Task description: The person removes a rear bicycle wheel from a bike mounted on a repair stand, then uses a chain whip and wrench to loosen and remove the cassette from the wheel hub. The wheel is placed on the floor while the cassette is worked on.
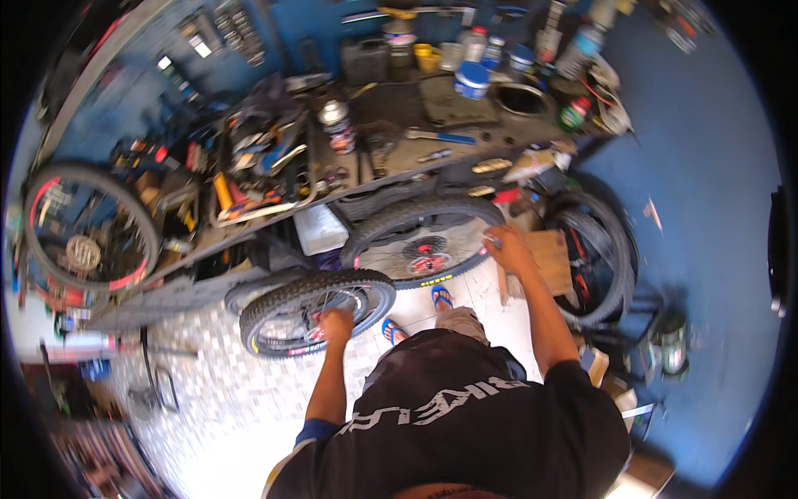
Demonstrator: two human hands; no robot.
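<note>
Two bicycle wheels with knobby black tyres are in front of me. My left hand [335, 325] is closed at the middle of the left bicycle wheel [264, 309], by its hub and spokes. That wheel is tilted, and the hand hides what it grips there. The right bicycle wheel [363, 239] leans below the workbench, with a red-centred hub and a cassette of sprockets [426, 247] showing. At its right edge, my right hand [509, 248] is closed on the tyre and rim. Its fingertips are partly blurred.
The cluttered workbench [391, 158] carries a spray can [337, 127], a blue-handled hammer [440, 136] and a tool tray [263, 166]. Another wheel [93, 226] stands at left. Tyres [611, 249] and a wooden box [549, 259] are at right. My sandalled feet [441, 297] stand close to the wheels.
</note>
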